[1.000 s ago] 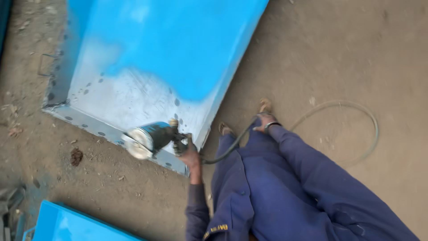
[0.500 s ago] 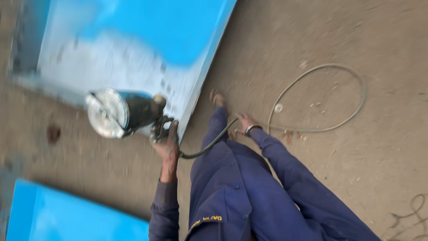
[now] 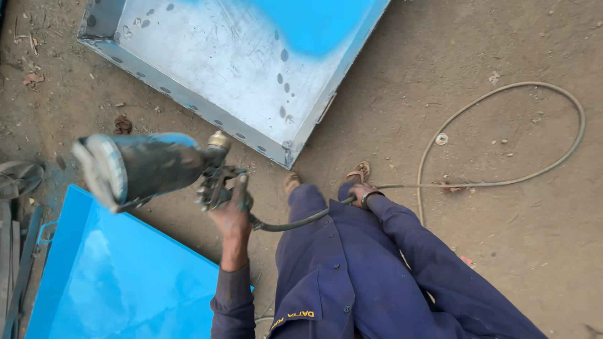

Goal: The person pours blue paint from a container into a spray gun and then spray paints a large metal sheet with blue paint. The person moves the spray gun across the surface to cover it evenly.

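— Spray gun (image 3: 157,168): where have you got it?

— Your left hand (image 3: 231,210) is clenched around its handle, fingers wrapped over the trigger part. You hold it raised in front of you, the dark paint-crusted cup lying on its side and pointing to your left, the brass fitting at the top of the gun body.

— And your right hand?

— Your right hand (image 3: 359,194) is closed on the hose (image 3: 502,182), just in front of your thigh. From there the hose runs one way in a short dark curve to the bottom of the gun, and the other way out over the dirt ground (image 3: 490,50), where it swings round in a wide loop.

— What lies about you?

— Ahead of your sandalled feet is a metal tray (image 3: 239,69), mostly bare grey with blue spots and a blue-painted patch at its far end; its near corner sits just beyond your toes. Down at your left, under the gun, lies a blue panel (image 3: 119,282), painted all over. You wear dark blue overalls (image 3: 352,276).
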